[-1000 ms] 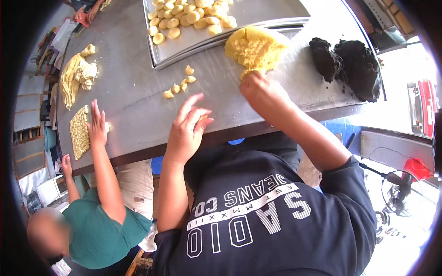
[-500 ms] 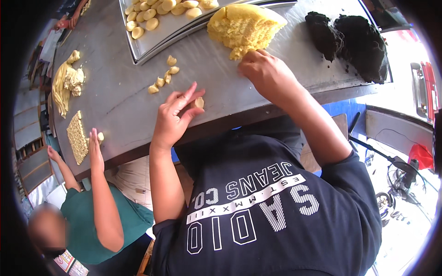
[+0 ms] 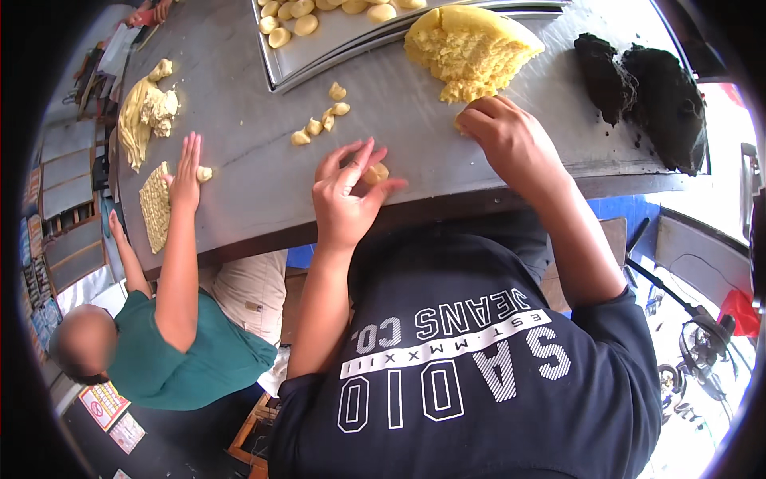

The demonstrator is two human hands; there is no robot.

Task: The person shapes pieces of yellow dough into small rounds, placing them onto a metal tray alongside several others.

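My left hand (image 3: 345, 203) is just above the near edge of the metal table (image 3: 263, 188), palm turned up and fingers curled. It holds a small pale dough piece (image 3: 375, 173) between thumb and fingers. Farther right, my right hand (image 3: 512, 140) is closed in a pinch, with a bit of yellow crumbly filling (image 3: 459, 124) showing at its fingertips. Right beyond it rises the large mound of the same yellow filling (image 3: 479, 52). Several small pale dough lumps (image 3: 328, 121) lie beyond my left hand.
A metal tray (image 3: 275, 68) with rounded dough pieces (image 3: 306, 25) stands at the far side. Black dough-like masses (image 3: 662, 108) sit at the right. On the left, a co-worker's hand (image 3: 186, 180) is beside a small dough lump, a scored dough slab (image 3: 155, 211) and a dough heap (image 3: 144, 120).
My right hand has drawn back slightly from the yellow mound with a bit of filling in its fingers. The whole view has shifted, so the table appears farther right.
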